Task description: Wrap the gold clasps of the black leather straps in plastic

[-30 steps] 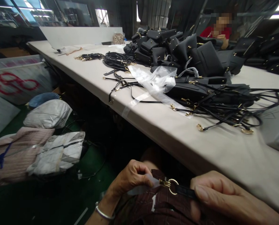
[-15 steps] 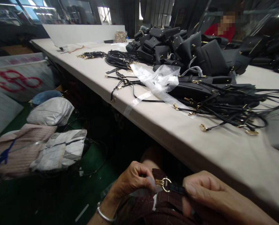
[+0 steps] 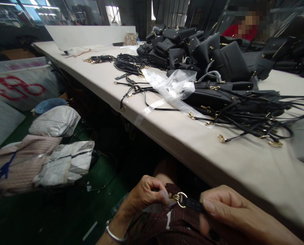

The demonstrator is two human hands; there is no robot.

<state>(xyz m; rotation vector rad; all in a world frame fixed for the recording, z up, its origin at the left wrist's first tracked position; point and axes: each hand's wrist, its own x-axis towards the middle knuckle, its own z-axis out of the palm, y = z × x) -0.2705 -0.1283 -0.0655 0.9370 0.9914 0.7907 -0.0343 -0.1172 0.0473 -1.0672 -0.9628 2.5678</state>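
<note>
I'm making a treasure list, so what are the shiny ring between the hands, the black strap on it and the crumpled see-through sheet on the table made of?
Ring: probably polished metal; it gleams gold, though that may be plating.
Strap: perhaps leather or imitation leather, dark and smooth-looking.
Sheet: likely thin plastic, with glossy creases and a see-through look.

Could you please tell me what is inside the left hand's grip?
Clear film shows in the left hand, beside a gold clasp. The pinched part is covered, so whether it includes the clasp's end cannot be seen.
</note>
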